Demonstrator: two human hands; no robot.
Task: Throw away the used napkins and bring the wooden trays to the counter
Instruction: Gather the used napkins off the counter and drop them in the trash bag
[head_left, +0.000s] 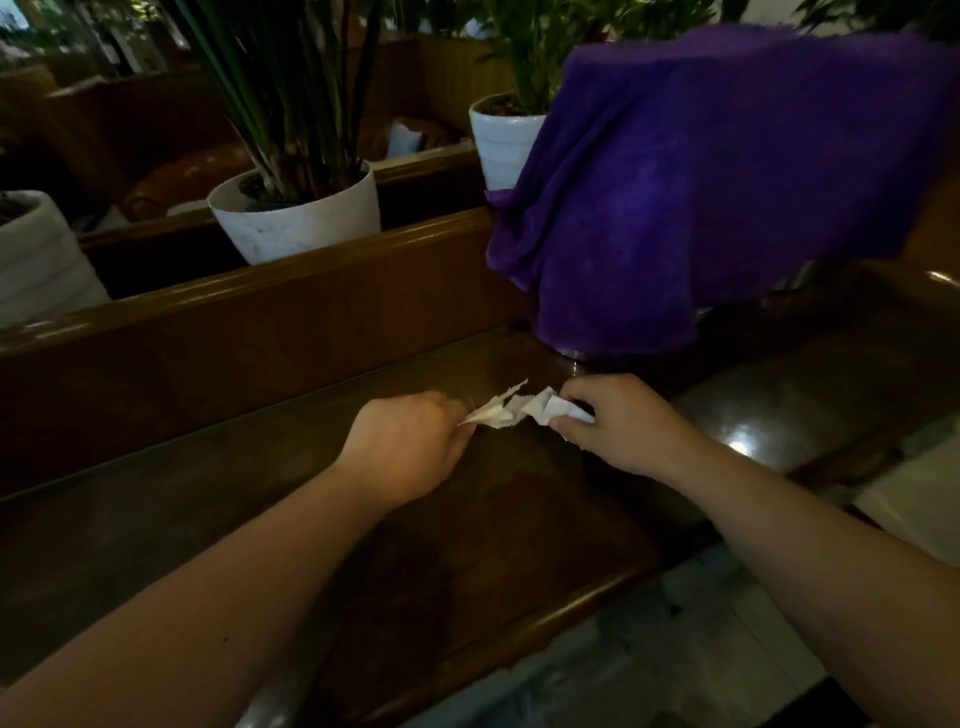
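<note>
A crumpled white napkin is held between both hands, just above a dark wooden table. My left hand pinches its left end with closed fingers. My right hand is closed around its right end, where more white paper shows under the fingers. Whether it is one napkin or two pressed together is unclear. No wooden tray is in view.
A purple cloth is draped over a metal-based object at the table's far right. A wooden partition ledge carries white plant pots. Tiled floor lies below the table's near right edge.
</note>
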